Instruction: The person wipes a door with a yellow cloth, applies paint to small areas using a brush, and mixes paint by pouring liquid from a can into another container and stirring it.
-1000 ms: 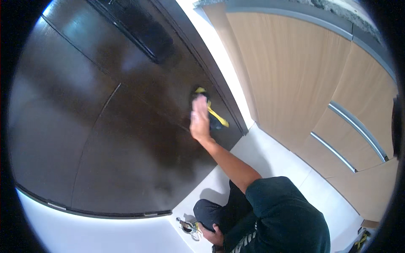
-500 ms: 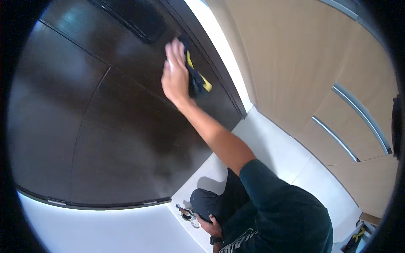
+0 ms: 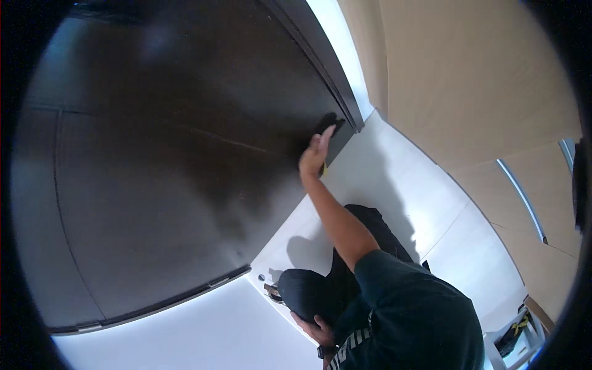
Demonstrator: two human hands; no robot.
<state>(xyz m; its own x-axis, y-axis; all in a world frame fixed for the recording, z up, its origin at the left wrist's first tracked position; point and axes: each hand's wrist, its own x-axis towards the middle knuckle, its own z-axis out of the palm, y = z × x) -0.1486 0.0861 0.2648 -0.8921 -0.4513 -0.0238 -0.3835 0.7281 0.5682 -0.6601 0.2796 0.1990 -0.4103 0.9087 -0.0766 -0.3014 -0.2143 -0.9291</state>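
Observation:
My right hand (image 3: 314,154) is stretched out and presses a black cloth (image 3: 331,121) with yellow edging against the dark brown wooden door (image 3: 154,203). It is low on the panel, near the corner by the frame and the pale floor. Some of the cloth is covered by the hand. My left hand (image 3: 317,332), with a watch on the wrist, lies beside my bent knee (image 3: 302,293), its fingers apart and no object in them.
A dark door frame (image 3: 327,61) runs along the door's edge. Light wood cabinets (image 3: 468,92) with metal handles (image 3: 523,200) stand on the right. White tiles (image 3: 394,166) cover the floor. A small round metal thing (image 3: 261,277) sits near the door's bottom corner, by the white wall (image 3: 203,333).
My right hand has slid the cloth down and right across the door toward its bottom corner. The view has shifted with it. My left hand stays by the knee.

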